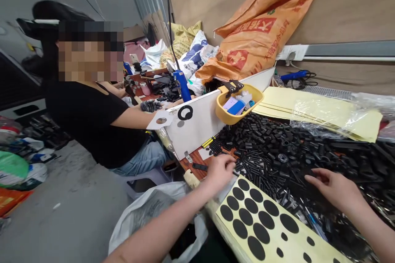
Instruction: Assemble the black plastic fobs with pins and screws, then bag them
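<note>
My left hand (220, 169) is curled closed near the table's front edge, its thumb and fingertips close together. A thin black piece shows by its fingertips, but what the hand holds I cannot make out. Beside it lies a heap of small black springs or ribbed rods (251, 168). Over the pile of black plastic parts (280, 139), my right hand (335, 187) has its thumb and fingers drawn together against something dark that blends into the pile. A pale yellow sheet of round black stickers (247, 236) lies between my forearms.
A white divider board (197, 121) carries a yellow bin (230, 118) with small items. Beyond it sits a co-worker (89, 119) near a blue power screwdriver (182, 86). Yellow sheets (311, 111) and an orange sack (256, 37) are at the back. A white sack (135, 213) stands below the edge.
</note>
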`<state>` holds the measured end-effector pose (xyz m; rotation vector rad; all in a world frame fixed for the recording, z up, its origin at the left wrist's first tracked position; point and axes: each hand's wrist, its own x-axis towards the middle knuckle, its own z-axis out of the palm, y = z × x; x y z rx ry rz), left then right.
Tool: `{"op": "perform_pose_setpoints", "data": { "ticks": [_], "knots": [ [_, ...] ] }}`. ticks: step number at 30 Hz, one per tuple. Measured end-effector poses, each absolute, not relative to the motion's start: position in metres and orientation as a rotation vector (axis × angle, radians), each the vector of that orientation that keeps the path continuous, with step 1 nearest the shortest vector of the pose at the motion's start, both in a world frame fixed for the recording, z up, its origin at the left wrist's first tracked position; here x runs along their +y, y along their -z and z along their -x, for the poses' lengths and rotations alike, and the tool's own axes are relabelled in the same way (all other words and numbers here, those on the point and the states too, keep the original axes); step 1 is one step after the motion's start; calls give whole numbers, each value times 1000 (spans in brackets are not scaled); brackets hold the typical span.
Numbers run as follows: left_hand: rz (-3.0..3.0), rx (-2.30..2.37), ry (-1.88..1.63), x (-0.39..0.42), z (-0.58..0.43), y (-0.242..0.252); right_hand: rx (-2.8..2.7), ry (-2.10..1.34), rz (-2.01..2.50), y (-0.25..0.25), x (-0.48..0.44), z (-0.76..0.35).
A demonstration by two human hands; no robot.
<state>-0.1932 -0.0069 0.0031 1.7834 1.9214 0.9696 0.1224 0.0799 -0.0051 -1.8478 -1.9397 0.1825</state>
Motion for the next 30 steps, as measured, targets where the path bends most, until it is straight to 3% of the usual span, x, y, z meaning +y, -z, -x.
{"op": "perform_pose_setpoints", "data": {
  "ticks": [8, 15, 22, 30],
  "knots": [
    [-1846, 2134, -815, 93, 241, 5, -1978, -358, 1890, -6, 70, -107],
    [-1749, 1994, -782, 104, 236, 0, -1912, -484, 1880, -36, 28, -107],
    [-1382, 1681, -995, 35, 201, -17, -2030, -731, 1799, -42, 5, -79],
    [-635, 955, -972, -70, 138, -2, -2187, -570, 1873, -19, 18, -12]
  ]
}}
